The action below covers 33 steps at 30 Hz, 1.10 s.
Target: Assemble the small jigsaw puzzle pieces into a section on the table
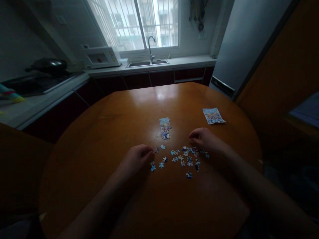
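Note:
A partly joined jigsaw puzzle (164,128) lies on the wooden table, a narrow upright block with a straight left side and a jagged right side. My left hand (138,156) rests left of a few scattered puzzle pieces (161,164), fingers curled and thumb close to them. Just beyond its fingertips is a small dark puzzle piece (157,150). My right hand (204,138) hovers at the upper right of a larger spread of loose pieces (185,153), its fingers pinched together. Whether either hand holds a piece is too small and dark to see.
A creased picture sheet (213,116) lies at the right of the round-ended table (99,149). Beyond stand a counter with a sink (147,63), a microwave (102,57) and a wok (50,64) on the stove. A fridge (245,43) is at the right.

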Motion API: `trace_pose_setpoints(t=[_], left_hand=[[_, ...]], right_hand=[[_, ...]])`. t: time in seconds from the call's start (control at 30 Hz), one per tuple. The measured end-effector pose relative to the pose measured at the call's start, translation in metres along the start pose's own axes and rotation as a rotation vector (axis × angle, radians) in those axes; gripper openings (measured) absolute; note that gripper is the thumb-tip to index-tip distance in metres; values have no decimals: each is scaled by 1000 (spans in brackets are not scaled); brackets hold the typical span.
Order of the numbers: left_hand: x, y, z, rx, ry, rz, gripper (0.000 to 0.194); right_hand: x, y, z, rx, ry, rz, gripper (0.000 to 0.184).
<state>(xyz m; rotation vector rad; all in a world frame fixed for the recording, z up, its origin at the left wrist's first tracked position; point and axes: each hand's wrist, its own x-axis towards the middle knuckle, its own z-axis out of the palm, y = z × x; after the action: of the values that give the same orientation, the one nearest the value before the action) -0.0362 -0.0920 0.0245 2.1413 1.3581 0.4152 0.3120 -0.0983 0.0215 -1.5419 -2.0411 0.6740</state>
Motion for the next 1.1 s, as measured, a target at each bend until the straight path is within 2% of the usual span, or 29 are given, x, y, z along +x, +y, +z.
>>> trace_pose_setpoints(t=[0.2,0.33,0.43,0.57,0.83,1.1], left_hand=[[2,0,-1,31,24,4,31],[2,2,-1,24,4,0,32],[0,2,-2,30,-15,-11,31],[-1,5,-3,49,-12,-21,30],[-4,5,-2,20,26,7,26],[-3,-1,-5,28,17,58,24]], right_hand=[[-3,-19,2,65,-54,-90,18],[-3,-20,6,13,-49,-104,17],[-2,-17,6,-9,-17,-95,18],[-1,-16,5,80,31,-109,17],[0,-14,8,188,187,-21,24],[1,-12,10,174,202,0,24]])
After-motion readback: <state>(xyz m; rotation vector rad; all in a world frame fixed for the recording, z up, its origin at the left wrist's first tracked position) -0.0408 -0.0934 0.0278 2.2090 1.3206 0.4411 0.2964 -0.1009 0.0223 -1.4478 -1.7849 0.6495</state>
